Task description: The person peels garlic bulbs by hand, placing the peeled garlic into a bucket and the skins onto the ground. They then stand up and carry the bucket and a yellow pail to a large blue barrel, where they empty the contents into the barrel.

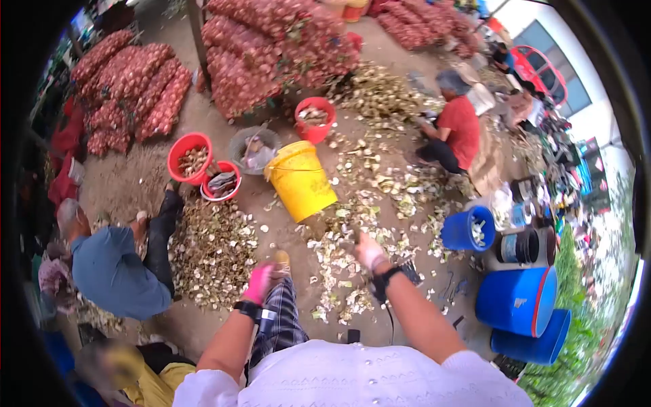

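My left hand [258, 283], in pink with a dark band at the wrist, is in front of my checked trouser leg [281, 312]. Its fingers look closed around something brownish and blurred that I cannot make out. To the right, my right hand [369, 252] reaches out over scattered pale peelings [346, 271], a dark band on its wrist. Its fingers are curled, with a small dark shape at their tips too blurred to name. A yellow bucket [302, 182] lies tilted ahead of both hands.
Red tubs [189, 157] and a grey basket [255, 150] stand beyond the bucket. Blue barrels [512, 302] and a blue bucket [468, 228] are on the right. Red net sacks [271, 47] are piled behind. People sit working at left [119, 268] and right [458, 125].
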The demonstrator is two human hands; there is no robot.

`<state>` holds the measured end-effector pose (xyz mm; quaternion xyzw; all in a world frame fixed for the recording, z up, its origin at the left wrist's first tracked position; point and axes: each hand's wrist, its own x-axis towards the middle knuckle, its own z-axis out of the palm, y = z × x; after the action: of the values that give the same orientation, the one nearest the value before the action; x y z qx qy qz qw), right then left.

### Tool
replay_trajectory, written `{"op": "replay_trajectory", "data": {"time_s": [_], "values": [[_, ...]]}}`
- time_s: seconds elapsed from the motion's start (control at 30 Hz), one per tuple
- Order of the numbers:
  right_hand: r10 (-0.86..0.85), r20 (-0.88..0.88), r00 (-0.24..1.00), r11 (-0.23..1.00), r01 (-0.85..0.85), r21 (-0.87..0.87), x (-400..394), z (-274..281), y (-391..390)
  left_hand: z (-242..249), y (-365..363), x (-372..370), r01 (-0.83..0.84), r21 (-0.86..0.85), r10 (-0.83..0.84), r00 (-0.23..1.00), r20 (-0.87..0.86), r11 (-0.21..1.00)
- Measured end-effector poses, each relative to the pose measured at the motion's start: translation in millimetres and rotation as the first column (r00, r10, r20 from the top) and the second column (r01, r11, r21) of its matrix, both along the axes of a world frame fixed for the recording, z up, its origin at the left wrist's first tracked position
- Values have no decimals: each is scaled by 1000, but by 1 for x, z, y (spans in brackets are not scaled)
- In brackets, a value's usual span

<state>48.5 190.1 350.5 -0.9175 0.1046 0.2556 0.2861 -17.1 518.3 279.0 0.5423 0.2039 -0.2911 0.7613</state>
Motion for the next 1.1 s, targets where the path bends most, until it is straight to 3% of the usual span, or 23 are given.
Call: {"op": "replay_trajectory", "data": {"time_s": [0.07,0.13,0.27,0.33,0.37,0.43,0.47,0.5,0.53,0.57,0.6,0.63,0.67,0.7,0.73,0.77,0.87,0.9,0.93,0.97,1.0,1.03,1.1], "values": [[118,-121,986,966,-142,-217,91,10,26,12,49,3,-255,301,283,957,-54,919],[133,-122,984,957,-159,-241,163,-17,38,-10,107,-30,-258,471,329,941,-74,843],[282,-90,955,897,-296,-329,274,-59,77,-25,161,-151,-255,680,603,723,-338,687],[320,-153,935,855,-355,-378,322,-103,92,-20,161,-231,-121,674,574,644,-505,728],[377,-102,921,845,-386,-369,343,-127,98,-17,154,-271,16,638,537,523,-662,770],[487,-58,872,791,-468,-394,383,-174,114,-47,137,-388,-333,582,666,268,-696,742],[538,-53,841,749,-505,-429,406,-198,124,-29,99,-400,-33,598,539,476,-695,801],[629,89,772,696,-509,-507,423,-231,129,-9,60,-410,287,629,373,604,-704,723],[632,-40,774,663,-567,-490,450,-250,137,-13,31,-438,231,578,494,334,-802,782],[629,-58,775,660,-572,-486,469,-268,144,2,9,-443,738,548,-91,625,-775,394],[617,-19,787,692,-554,-463,481,-287,145,-4,-16,-452,591,481,135,532,-836,648],[644,-4,765,673,-568,-474,483,-305,143,-11,-32,-438,270,468,331,428,-841,841],[672,8,741,649,-583,-488,482,-319,138,-12,-43,-437,-99,458,468,246,-849,883],[746,-22,666,564,-649,-511,480,-320,135,-6,-47,-437,-91,435,444,216,-870,896],[809,-51,585,474,-702,-532,477,-312,132,-8,-42,-438,-570,167,341,214,-915,804],[862,-134,489,389,-806,-446,466,-300,129,-24,-38,-444,-887,-126,269,266,-926,445],[896,-155,417,376,-896,-237,411,-257,100,-43,-25,-423,-848,81,366,138,-920,524],[854,-225,470,421,-876,-234,392,-240,93,-51,-11,-411,-844,75,367,149,-918,531],[825,-162,541,502,-834,-228,376,-226,77,-50,-2,-389,-740,197,453,161,-877,643],[791,-165,589,544,-801,-250,371,-210,68,-41,7,-348,-469,396,545,235,-805,789],[746,-148,650,588,-746,-311,368,-196,60,-24,12,-303,-219,534,577,315,-754,817],[733,-119,670,603,-720,-342,366,-193,53,-8,18,-248,-109,601,595,360,-718,792],[719,-61,692,639,-693,-333,346,-194,39,-6,32,-201,-81,632,599,431,-675,770]]}}
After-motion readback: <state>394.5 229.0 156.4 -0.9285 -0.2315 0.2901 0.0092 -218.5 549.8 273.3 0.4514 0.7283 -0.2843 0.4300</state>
